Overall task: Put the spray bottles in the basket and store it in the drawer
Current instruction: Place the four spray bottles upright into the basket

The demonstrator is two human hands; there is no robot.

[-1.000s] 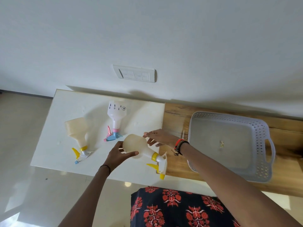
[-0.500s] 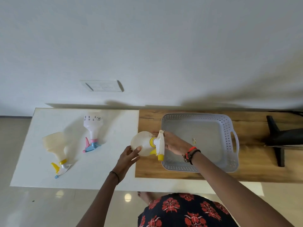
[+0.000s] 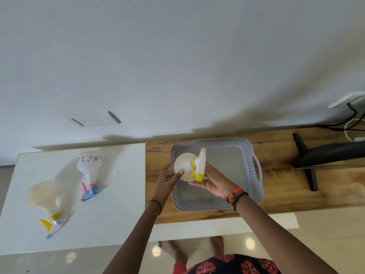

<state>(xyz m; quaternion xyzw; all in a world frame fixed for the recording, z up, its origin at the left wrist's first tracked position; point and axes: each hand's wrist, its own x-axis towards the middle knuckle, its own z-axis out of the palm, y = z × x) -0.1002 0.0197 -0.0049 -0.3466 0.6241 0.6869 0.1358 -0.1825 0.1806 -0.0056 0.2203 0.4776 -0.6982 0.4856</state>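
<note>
A cream spray bottle with a yellow trigger [image 3: 185,165] hangs over the left part of the grey perforated basket [image 3: 254,171]. My left hand [image 3: 167,179] grips its round body from the left. My right hand [image 3: 214,179] holds it from below at the trigger head. Two more bottles lie on the white table: a white one with a pink and blue head [image 3: 88,171], and a cream one with a yellow and blue head [image 3: 46,200]. The basket stands on the wooden top [image 3: 280,186].
A black stand with a dark bar [image 3: 316,155] rests on the wooden top right of the basket, with cables [image 3: 353,123] behind it. A switch plate [image 3: 92,119] is on the wall. My feet are on the tiled floor below.
Both hands carried the cream bottle rightward from the white table to above the basket's left side. The view shifted right with it. The other two bottles stayed put.
</note>
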